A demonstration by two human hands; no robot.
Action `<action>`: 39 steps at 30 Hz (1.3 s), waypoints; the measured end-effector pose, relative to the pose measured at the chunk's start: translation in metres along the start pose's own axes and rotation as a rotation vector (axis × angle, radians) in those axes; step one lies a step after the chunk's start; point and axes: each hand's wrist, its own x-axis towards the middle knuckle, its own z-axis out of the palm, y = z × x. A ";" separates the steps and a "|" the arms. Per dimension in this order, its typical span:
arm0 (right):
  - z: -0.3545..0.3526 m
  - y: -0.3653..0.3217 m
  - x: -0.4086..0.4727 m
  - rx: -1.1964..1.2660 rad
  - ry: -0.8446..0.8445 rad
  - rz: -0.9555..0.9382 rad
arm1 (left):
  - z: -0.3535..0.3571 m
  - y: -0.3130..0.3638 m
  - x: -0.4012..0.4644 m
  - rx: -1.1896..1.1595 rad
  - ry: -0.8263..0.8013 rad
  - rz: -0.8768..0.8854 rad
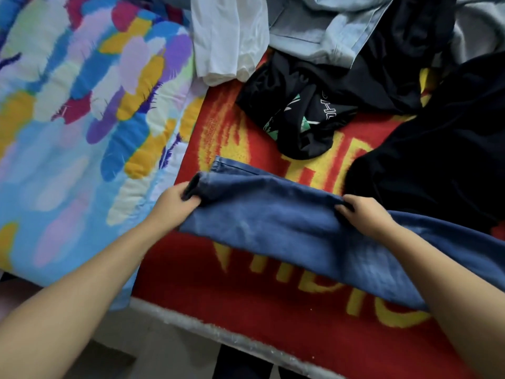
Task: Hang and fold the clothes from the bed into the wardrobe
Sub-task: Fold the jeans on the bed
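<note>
Red blanket [191, 274] with large yellow lettering, partly covered and unreadable, spreads over the bed under your blue jeans [273, 228]. Your left hand [175, 203] grips their hem end, your right hand [363, 214] pinches the far edge. Farther off, a crumpled black T-shirt [297, 105] shows white letters "OH".

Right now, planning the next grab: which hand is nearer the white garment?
Left. The left hand grips the jeans below the white garment; the right hand is farther right.
</note>
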 end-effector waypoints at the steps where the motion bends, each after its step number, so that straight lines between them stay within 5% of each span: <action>1: 0.001 -0.005 0.006 -0.081 0.014 0.047 | 0.005 0.001 0.015 0.124 0.027 -0.043; 3: 0.007 -0.018 0.015 -0.204 0.033 0.108 | 0.023 0.001 0.036 0.273 0.058 -0.162; 8: 0.024 -0.038 0.023 -0.215 -0.007 0.110 | 0.059 0.007 0.054 0.122 0.015 -0.347; 13: 0.012 -0.048 0.028 -0.294 0.037 0.100 | 0.028 0.015 0.047 -0.148 0.045 -0.149; 17: 0.015 -0.046 0.017 -0.305 0.246 -0.068 | -0.013 -0.005 0.038 0.104 0.181 -0.006; 21: 0.049 -0.047 -0.012 -0.262 0.111 -0.060 | -0.023 -0.055 0.042 0.462 0.256 -0.267; 26: 0.085 -0.036 -0.063 -0.261 0.136 -0.142 | -0.010 -0.074 0.055 0.284 0.301 -0.366; 30: 0.115 -0.014 -0.095 -0.215 -0.120 -0.070 | -0.019 -0.084 0.038 0.190 0.067 -0.354; 32: 0.120 -0.021 -0.087 -0.154 -0.239 0.005 | -0.028 -0.070 0.027 0.246 -0.021 -0.343; 36: 0.098 -0.069 -0.062 0.049 -0.368 0.162 | -0.036 0.012 -0.001 0.225 0.102 -0.093; 39: 0.062 -0.099 -0.061 0.712 -0.241 0.141 | -0.006 0.085 -0.042 0.041 0.053 0.066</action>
